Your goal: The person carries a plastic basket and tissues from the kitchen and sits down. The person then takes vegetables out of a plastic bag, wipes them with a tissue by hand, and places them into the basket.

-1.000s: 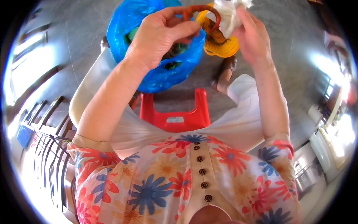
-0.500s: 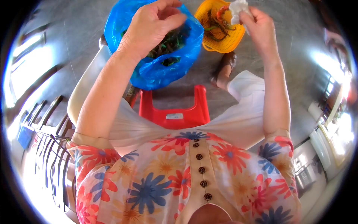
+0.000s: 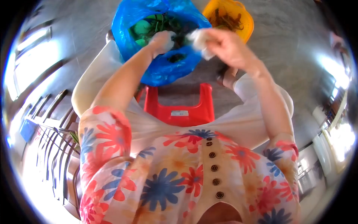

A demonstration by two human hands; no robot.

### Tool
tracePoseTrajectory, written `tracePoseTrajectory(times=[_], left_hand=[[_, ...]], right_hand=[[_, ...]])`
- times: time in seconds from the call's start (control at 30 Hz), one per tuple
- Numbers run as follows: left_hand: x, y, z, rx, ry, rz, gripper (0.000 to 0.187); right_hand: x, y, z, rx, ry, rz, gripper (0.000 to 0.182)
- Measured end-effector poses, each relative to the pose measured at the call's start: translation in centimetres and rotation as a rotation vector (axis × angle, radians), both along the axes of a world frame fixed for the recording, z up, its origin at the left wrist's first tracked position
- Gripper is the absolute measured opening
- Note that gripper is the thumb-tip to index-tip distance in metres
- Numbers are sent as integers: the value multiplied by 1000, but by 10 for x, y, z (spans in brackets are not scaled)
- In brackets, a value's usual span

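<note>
A blue plastic bag [image 3: 160,72] gapes open at the top middle, with dark green, slender stuff [image 3: 162,24] and some light green patches inside. My left hand [image 3: 163,42] is down in its mouth, against the dark contents, its fingertips hidden and blurred. Over the bag's right rim, my right hand [image 3: 229,46] pinches a crumpled white wad like tissue or cloth [image 3: 201,40], smeared by motion. Behind that hand stands a yellow perforated basket [image 3: 247,18] with brownish-orange, thin, curved pieces [image 3: 228,20] in it.
A red plastic stool [image 3: 179,114] stands on the grey floor [image 3: 294,48] between my legs. My shoe [image 3: 225,74] is close below the basket. Dark-framed chairs [image 3: 48,115] line the left side; a pale cabinet [image 3: 311,160] is at the right.
My left hand has dropped from above the bag into its mouth. My right hand with the white wad has swung left and down from over the basket to the bag's rim.
</note>
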State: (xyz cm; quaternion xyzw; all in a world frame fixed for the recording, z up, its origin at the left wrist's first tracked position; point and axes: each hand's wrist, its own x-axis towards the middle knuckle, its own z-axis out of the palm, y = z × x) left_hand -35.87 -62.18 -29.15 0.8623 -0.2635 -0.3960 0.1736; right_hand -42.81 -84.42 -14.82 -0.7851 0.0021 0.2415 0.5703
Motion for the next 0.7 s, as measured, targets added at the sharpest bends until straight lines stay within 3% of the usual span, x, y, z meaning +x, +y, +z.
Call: tracePoseTrajectory(times=[0.07,0.13,0.2,0.3,0.4,0.43,0.5,0.57,0.7], left_hand=[[-5,-14,-12,59,42,41,48],[-11,-34,-22,128,67,198,51],[-28,-41,-48,220,23,298,42],[-28,-38,-38,282,-43,250,31],[-10,-32,-42,297,67,132,23],[-8,-27,-42,270,89,62,24],[-11,-30,-46,306,45,135,25],[-16,-39,-37,342,21,213,31],[-24,-49,-32,353,4,149,30]], right_hand=[[-8,16,2,-64,21,226,23],[-15,21,-3,-321,63,489,22],[-10,18,1,-273,179,486,22],[-1,14,11,-229,195,425,22],[8,6,12,-145,194,320,21],[10,3,13,-130,179,302,21],[12,-1,15,-113,144,280,21],[8,-2,19,-127,156,329,21],[1,-5,22,-151,264,470,24]])
